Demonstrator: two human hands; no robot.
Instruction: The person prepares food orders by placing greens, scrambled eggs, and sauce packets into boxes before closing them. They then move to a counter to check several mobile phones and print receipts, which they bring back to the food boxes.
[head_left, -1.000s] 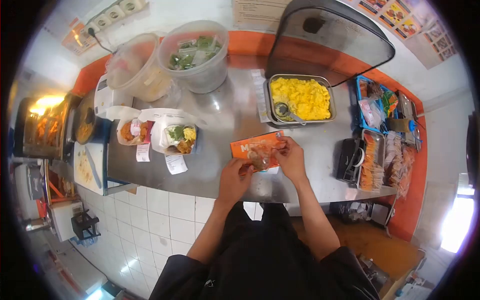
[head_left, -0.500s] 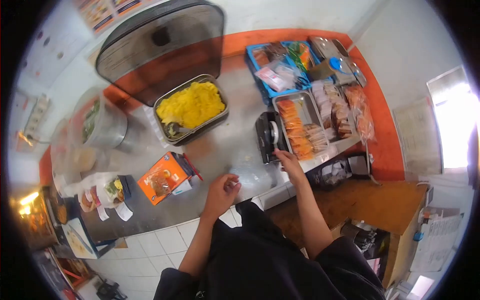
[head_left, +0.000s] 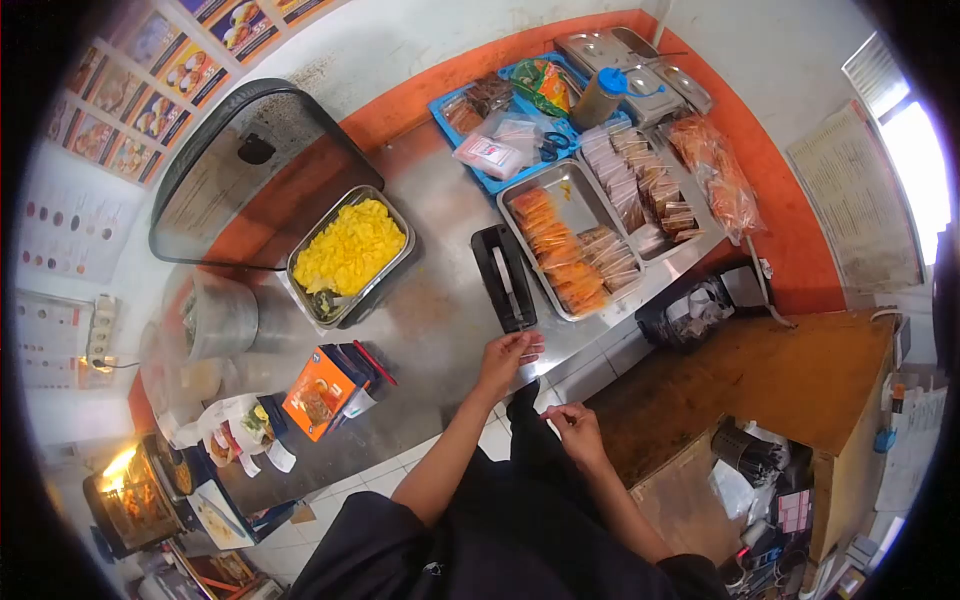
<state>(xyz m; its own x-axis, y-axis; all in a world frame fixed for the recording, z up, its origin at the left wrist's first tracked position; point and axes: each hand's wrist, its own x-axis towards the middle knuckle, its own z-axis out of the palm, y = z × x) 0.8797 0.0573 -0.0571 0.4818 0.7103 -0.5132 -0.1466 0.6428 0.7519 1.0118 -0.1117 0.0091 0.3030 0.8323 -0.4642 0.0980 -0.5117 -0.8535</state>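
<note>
My left hand [head_left: 508, 362] is just below the near end of a black tape dispenser [head_left: 503, 280], fingers curled together. A pale roll shows inside the dispenser. Lower and to the right, close to my body, my right hand [head_left: 577, 434] has its thumb and fingertips pinched. Whatever either hand grips is too thin or clear to make out. Right of the dispenser lies a steel tray [head_left: 575, 310] with orange packets [head_left: 560, 250] and smaller wrapped portions [head_left: 607, 255].
A steel pan [head_left: 408, 245] of yellow food stands under a raised mesh cover [head_left: 265, 180]. An orange box [head_left: 322, 392] and wrapped food [head_left: 240, 428] sit at left. A blue tray [head_left: 445, 125] and a sauce bottle [head_left: 598, 100] are at the back. A wooden desk [head_left: 740, 370] is at right.
My right hand has left the dispenser and come down towards my body. My left hand has moved right and up to the dispenser's near end. The view has shifted.
</note>
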